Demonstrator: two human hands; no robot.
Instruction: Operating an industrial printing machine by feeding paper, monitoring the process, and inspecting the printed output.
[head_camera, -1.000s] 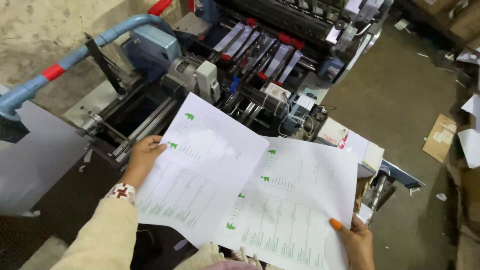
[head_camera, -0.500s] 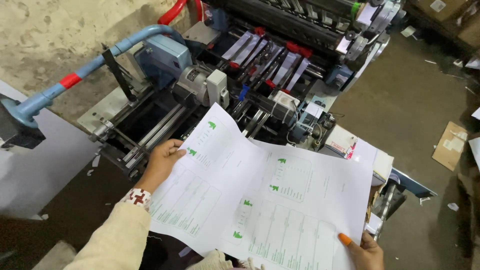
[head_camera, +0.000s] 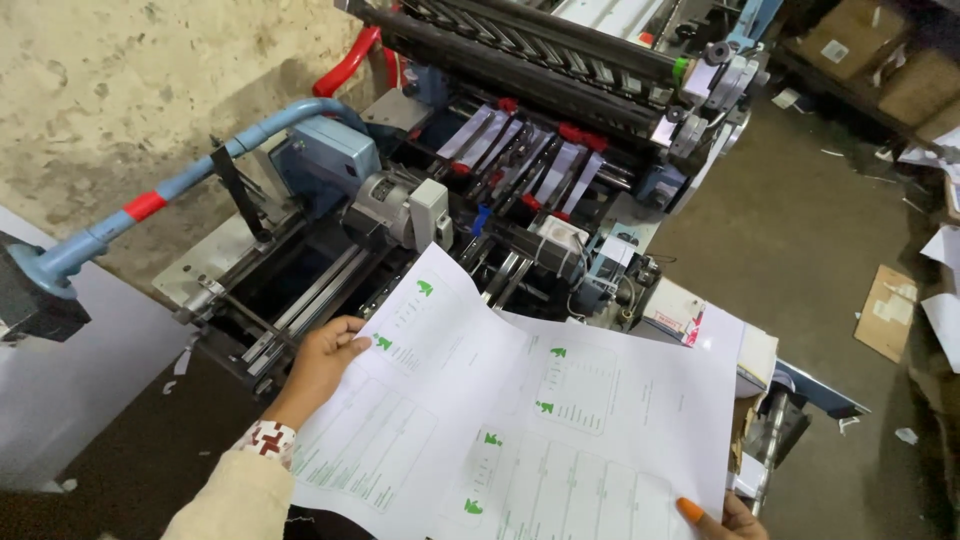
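I hold one big printed sheet (head_camera: 520, 420) flat in front of me. A second ago it bent in the middle like two pages; now it lies open. My left hand (head_camera: 322, 362) pinches its edge at 9 o'clock. My right hand (head_camera: 722, 518) grips the corner at 5 o'clock. The folding machine (head_camera: 500, 190) sits behind, at 12 o'clock.

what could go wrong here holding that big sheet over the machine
The printed sheet is held only at its edges by the left hand and right hand, so its middle could sag or crease. Its far corner hangs over the machine's rollers and belts, where it might catch. The cream sleeve is also close to those parts.
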